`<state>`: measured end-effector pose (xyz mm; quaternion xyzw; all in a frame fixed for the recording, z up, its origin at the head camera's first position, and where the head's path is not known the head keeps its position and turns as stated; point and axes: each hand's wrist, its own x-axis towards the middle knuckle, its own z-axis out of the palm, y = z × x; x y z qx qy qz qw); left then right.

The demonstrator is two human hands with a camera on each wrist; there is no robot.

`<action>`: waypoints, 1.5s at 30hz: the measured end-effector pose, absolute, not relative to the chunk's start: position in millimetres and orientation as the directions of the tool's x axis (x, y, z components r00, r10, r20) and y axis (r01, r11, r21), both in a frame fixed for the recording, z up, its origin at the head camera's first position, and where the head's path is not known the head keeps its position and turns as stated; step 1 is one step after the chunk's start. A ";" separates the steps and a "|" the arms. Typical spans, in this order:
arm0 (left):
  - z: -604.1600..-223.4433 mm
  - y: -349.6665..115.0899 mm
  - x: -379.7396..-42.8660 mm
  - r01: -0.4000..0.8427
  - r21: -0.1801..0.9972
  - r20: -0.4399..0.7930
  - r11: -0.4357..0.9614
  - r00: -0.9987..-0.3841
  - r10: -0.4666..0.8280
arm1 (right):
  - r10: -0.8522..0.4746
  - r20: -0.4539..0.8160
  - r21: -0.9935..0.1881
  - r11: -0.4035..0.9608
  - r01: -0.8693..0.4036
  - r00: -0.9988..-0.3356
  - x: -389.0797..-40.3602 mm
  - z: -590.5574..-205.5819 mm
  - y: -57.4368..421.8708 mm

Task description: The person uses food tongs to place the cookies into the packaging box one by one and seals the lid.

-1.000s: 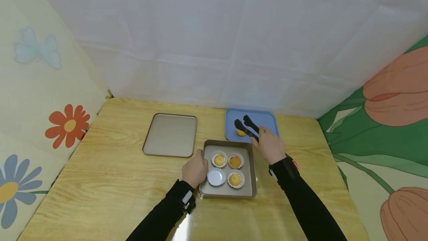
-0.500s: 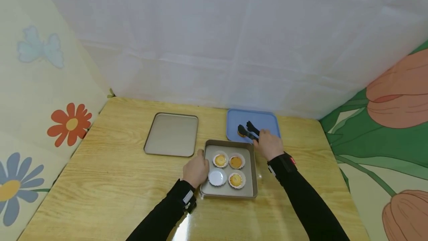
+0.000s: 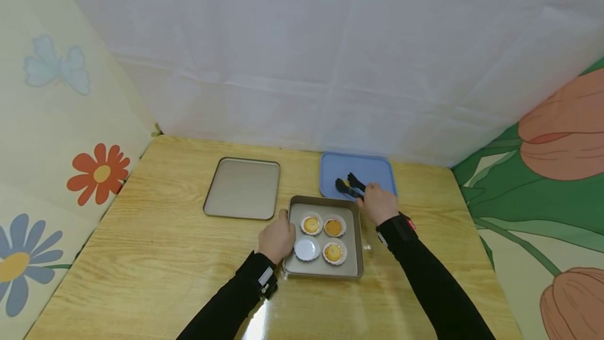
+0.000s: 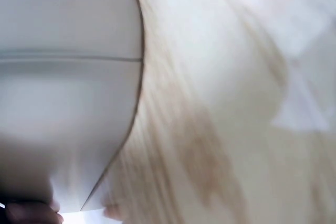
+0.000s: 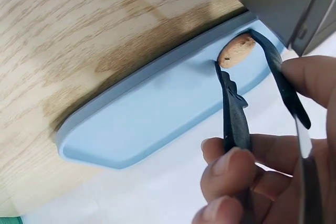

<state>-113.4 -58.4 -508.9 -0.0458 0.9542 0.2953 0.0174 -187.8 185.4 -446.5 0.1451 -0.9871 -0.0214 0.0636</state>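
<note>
My right hand (image 3: pixel 379 205) grips black-tipped tongs (image 3: pixel 349 188) over the blue tray (image 3: pixel 330 159). In the right wrist view, the tips of the tongs (image 5: pixel 233 108) stand on either side of a small golden tart (image 5: pixel 237 50) on the tray. My left hand (image 3: pixel 277 238) holds the left wall of a square baking pan (image 3: pixel 359 256). Inside the pan are three tarts in white paper cups, one being the front right tart (image 3: pixel 334 253), and a vacant paper cup (image 3: pixel 307 249) at front left. The left wrist view shows mostly the pan's outer side (image 4: pixel 68 103).
A flat metal baking sheet (image 3: pixel 243 188) lies on the wooden table (image 3: pixel 165 256) at the back left. The blue tray sits right behind the pan, near the white backdrop (image 3: pixel 264 67). Flower-printed panels (image 3: pixel 94 174) flank the table on both sides.
The tongs have come down onto the blue tray, and their tips have moved in around the tart. My left hand stays on the pan.
</note>
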 end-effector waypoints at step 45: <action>-508.6 -57.7 -113.6 -0.102 0.557 -0.052 0.824 -0.995 -0.088 | -0.369 0.138 -0.020 0.927 -0.375 -0.919 -183.7 -428.2 194.1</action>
